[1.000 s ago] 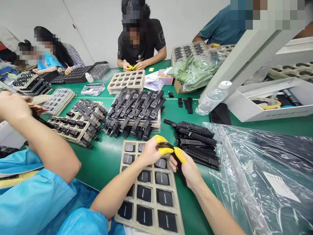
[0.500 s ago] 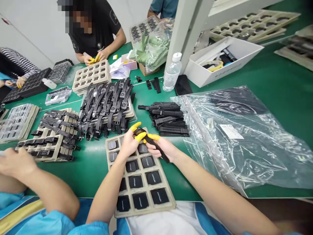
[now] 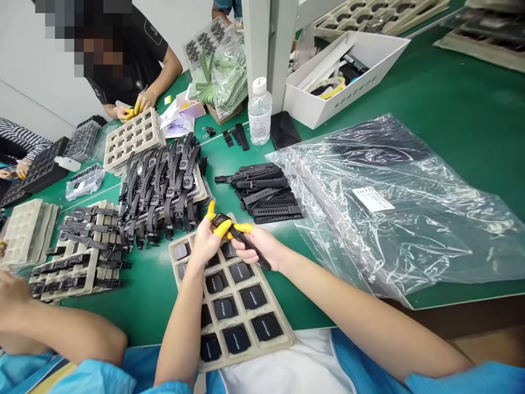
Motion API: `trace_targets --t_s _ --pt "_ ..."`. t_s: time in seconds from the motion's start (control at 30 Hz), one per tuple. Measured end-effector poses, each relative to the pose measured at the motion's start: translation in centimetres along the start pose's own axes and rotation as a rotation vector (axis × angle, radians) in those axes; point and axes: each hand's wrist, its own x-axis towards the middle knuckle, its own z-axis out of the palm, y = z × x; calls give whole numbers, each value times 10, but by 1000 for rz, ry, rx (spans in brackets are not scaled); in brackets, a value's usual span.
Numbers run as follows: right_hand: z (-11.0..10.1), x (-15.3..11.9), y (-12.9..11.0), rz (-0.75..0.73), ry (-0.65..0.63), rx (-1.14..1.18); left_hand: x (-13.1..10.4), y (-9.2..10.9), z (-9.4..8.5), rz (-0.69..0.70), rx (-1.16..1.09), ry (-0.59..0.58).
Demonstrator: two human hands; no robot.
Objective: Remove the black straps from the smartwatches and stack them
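Observation:
My left hand (image 3: pixel 208 236), with yellow finger cots, pinches the case end of a black watch. My right hand (image 3: pixel 262 245), also with yellow cots, grips the watch's black strap (image 3: pixel 258 254), which hangs down across the palm. Both hands hold it above a beige tray (image 3: pixel 258 349). Square black watch cases (image 3: pixel 236 338) with small pale print sit in the tray's cells; my left forearm hides part of the tray. Just beyond my right hand lies a pile of black watch straps (image 3: pixel 270 191).
A clear plastic bag (image 3: pixel 414 230) covers the right side. Behind stand a water bottle (image 3: pixel 260 112), a phone (image 3: pixel 285 130) and a white box (image 3: pixel 328 104). Stacked strapped watches (image 3: pixel 159 186) lie left, near a co-worker's arm (image 3: pixel 69 328). Another person works across the table.
The camera view has shifted, so the table items sit further left. Both hands keep the watch in much the same hold above the tray.

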Motion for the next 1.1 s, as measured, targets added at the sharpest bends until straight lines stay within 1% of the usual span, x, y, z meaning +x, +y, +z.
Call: trace_targets --t_s 0.1,0.17,0.27,0.4,0.47,0.53,0.6,0.73,0.8,0.87,0.93,0.97,1.03,1.1 --pt "5 0 0 -30 26 -2 1 1 -2 54 25 19" --pt "7 1 0 -22 24 -14 1 2 -3 85 48 34" --pt "7 3 2 -5 -21 -58 -1 4 -4 105 73 21" --pt "4 6 5 -28 -90 -92 -5 7 -7 111 71 11" --pt "3 7 7 -39 -113 -117 -5 8 -10 145 111 2" --pt "4 7 8 -48 -139 -143 -6 6 -11 196 141 23" --pt "3 7 9 -62 -157 -153 -9 5 -9 245 110 56" --pt "1 2 9 -83 -166 -140 -16 4 2 300 -53 46" --pt "1 -2 9 -68 -165 -136 -19 5 4 335 -137 109" --pt "1 -6 9 -47 -152 -150 -19 5 2 370 -236 236" --pt "2 -9 10 -33 -117 -200 -18 3 -2 371 -339 349" --pt "2 -10 10 -33 -92 -234 -17 2 -5 360 -383 377" --pt "1 -12 10 -52 -31 -308 -16 -1 -8 339 -439 387" --pt "0 -14 7 -66 13 -380 -16 -2 -10 348 -463 411"
